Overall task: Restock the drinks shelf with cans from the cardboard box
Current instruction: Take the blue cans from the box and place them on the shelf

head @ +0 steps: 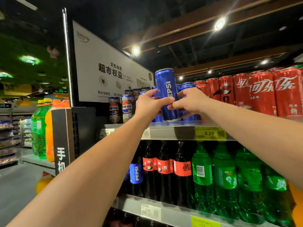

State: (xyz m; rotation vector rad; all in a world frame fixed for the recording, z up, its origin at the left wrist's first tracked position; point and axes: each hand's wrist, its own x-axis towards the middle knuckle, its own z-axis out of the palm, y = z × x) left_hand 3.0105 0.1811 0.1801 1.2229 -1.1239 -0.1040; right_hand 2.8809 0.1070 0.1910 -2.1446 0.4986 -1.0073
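We see both bare arms reaching up from the bottom of the frame to the top shelf (164,131) at centre. The left hand (150,104) and the right hand (191,102) are both closed around a tall blue Pepsi can (168,94), thumbs nearly meeting across its front. The can stands slightly tilted, its base at the shelf's front edge, though we cannot tell whether it touches. Behind it are more blue cans (188,86); dark Pepsi cans (121,108) stand to the left and red Coca-Cola cans (255,90) fill the right. A yellow price tag (210,133) sits on the shelf edge. Below centre, cola bottles (165,171) stand beside green bottles (224,179) at lower right.
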